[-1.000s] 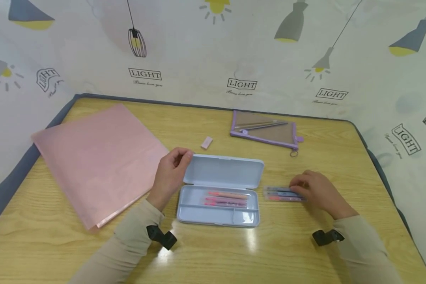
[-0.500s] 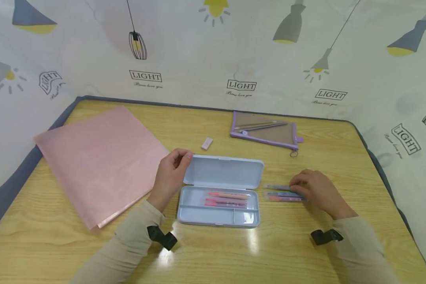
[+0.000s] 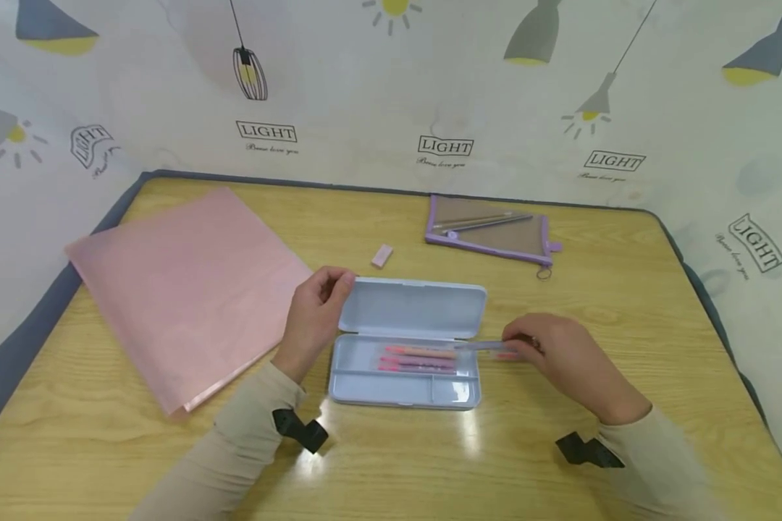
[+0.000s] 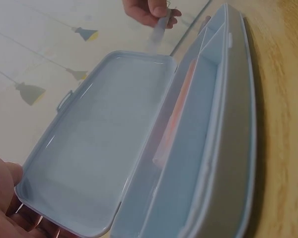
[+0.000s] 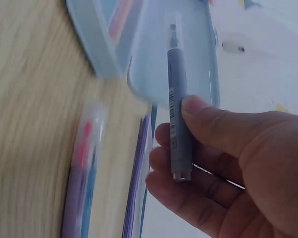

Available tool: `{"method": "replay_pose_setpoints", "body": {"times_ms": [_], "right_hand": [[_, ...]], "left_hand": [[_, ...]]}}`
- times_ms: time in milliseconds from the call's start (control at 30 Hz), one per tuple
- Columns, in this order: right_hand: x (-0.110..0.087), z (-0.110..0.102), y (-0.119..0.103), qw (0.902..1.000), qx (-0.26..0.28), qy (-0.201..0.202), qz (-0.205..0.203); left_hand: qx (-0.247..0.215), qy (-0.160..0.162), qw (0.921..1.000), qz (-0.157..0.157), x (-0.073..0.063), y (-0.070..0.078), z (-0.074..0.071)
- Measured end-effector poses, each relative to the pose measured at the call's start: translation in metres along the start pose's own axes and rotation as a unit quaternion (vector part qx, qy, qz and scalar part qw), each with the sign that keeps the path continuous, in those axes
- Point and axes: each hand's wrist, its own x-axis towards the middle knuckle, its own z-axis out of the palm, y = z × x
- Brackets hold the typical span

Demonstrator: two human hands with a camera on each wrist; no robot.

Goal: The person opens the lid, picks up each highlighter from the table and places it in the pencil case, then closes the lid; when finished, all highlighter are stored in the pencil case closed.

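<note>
A light-blue pencil case (image 3: pixel 379 389) lies with its lid (image 3: pixel 413 307) raised. My left hand (image 3: pixel 316 318) grips the lid's left corner, thumb on the near side in the left wrist view. Several markers with pink tips (image 3: pixel 423 362) lie in the case's long rear compartment. Between thumb and fingers, my right hand (image 3: pixel 560 365) pinches a grey-blue marker (image 5: pixel 178 109) with a clear cap. Its capped end points left, over the case's right end in the head view. A purple marker (image 5: pixel 79 188) and a blue one lie on the table below that hand, partly hidden by it in the head view.
A pink folder (image 3: pixel 189 297) lies to the left on the wooden table. Behind the case is a small pink eraser (image 3: pixel 381 256). A purple-edged zip pouch (image 3: pixel 489 250) holding pencils lies near the back edge.
My right hand has lifted the grey-blue marker from beside the other two and moved it left to the case. The left hand keeps its hold on the lid.
</note>
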Motion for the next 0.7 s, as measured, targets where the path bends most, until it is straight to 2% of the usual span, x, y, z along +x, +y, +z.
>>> {"method": "replay_pose_setpoints", "body": {"times_ms": [267, 433, 600, 700], "right_hand": [[0.025, 0.031, -0.036, 0.9944, -0.042, 0.053, -0.081], [0.032, 0.045, -0.049, 0.9906, -0.07, 0.08, -0.086], [0.036, 0.054, -0.057, 0.991, -0.074, 0.078, -0.081], [0.036, 0.054, -0.058, 0.9927, -0.058, 0.075, -0.075]], "left_hand": [[-0.002, 0.001, 1.0, -0.002, -0.001, 0.001, 0.0], [-0.012, -0.003, 0.9999, 0.001, -0.001, 0.0, -0.001], [-0.007, -0.003, 1.0, 0.001, 0.0, 0.0, -0.001], [-0.004, 0.0, 1.0, 0.002, 0.0, 0.0, -0.001]]}}
